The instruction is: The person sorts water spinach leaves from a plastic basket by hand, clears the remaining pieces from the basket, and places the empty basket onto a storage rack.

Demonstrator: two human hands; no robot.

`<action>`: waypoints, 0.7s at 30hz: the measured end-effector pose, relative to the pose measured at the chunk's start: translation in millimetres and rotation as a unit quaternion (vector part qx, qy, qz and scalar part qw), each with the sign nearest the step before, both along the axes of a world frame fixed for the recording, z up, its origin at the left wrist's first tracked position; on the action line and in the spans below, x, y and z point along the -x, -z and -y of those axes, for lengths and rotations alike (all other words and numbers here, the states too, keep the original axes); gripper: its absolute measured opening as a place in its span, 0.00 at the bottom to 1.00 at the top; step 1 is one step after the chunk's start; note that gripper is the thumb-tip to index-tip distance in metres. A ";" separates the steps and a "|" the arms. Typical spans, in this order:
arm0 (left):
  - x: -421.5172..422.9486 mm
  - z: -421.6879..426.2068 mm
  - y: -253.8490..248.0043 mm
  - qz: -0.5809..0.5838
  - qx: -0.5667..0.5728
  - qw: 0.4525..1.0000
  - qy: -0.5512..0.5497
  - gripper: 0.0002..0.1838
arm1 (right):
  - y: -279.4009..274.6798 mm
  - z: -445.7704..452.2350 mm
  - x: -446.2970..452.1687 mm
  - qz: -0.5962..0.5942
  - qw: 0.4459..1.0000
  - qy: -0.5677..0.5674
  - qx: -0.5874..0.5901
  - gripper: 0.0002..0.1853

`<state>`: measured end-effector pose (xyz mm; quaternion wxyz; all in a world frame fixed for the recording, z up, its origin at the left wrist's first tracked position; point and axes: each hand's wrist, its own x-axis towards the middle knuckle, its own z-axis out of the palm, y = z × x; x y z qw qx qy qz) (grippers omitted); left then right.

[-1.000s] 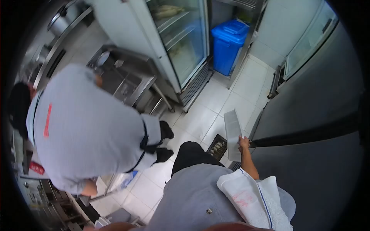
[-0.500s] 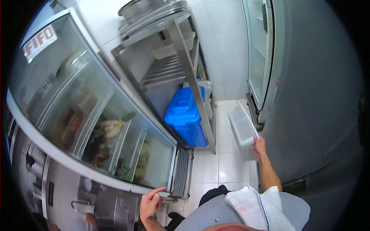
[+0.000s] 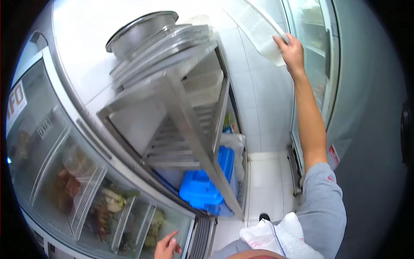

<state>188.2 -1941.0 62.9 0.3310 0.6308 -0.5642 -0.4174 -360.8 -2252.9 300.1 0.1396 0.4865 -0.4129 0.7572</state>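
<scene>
My right hand is raised high, its fingers closed on the rim of a translucent white plastic container. The container is tilted in front of the tiled wall, and its top is cut off by the edge of the view. Low at the bottom, my left hand holds nothing; its index finger is stretched out and the others are loosely bent. It is nearest to the lower corner of the glass-door fridge.
A steel rack carries stacked trays, a large metal pot and another plastic container. A blue lidded bin stands beneath. Another glass-door fridge is at the right, beside a grey panel.
My right hand has lifted the container from low near the floor to high by the wall. The view has shifted toward the rack; my left hand sits lower in it.
</scene>
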 end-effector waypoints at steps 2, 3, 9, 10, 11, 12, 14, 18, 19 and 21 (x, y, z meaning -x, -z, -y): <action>5.8 15.8 24.9 -0.025 -0.004 0.997 -0.075 0.20 | -55.3 69.9 20.3 -0.061 0.991 0.118 -0.006 0.20; 16.2 20.3 29.6 -0.033 0.005 0.993 -0.116 0.20 | -79.6 97.5 25.6 -0.083 0.989 0.124 0.004 0.20; 92.2 46.6 43.4 -0.083 -0.088 0.973 -0.195 0.18 | -117.5 196.3 62.8 -0.129 0.977 0.170 0.016 0.18; 102.8 57.2 39.1 -0.086 -0.095 0.972 -0.198 0.18 | -117.7 199.0 70.6 -0.134 0.977 0.166 0.010 0.18; 114.0 66.4 27.5 -0.086 -0.069 0.981 -0.162 0.18 | -108.7 202.2 82.6 -0.145 0.976 0.158 -0.025 0.18; 121.9 72.8 12.9 -0.085 -0.048 0.987 -0.129 0.17 | -95.3 206.0 88.9 -0.158 0.975 0.145 -0.065 0.18; 129.5 96.7 -16.4 -0.120 -0.010 0.990 0.070 0.19 | -68.8 187.7 93.2 -0.157 0.973 0.150 -0.076 0.18; 198.2 202.8 -37.5 -0.110 0.198 0.932 0.281 0.19 | -18.5 154.8 121.7 -0.219 0.960 0.110 -0.137 0.26; 212.9 221.5 -37.7 -0.057 0.241 0.930 0.271 0.18 | -8.5 147.4 122.8 -0.247 0.944 0.127 -0.180 0.25; 228.2 244.0 -35.0 -0.028 0.254 0.936 0.242 0.17 | 3.5 136.2 118.4 -0.276 0.920 0.127 -0.248 0.22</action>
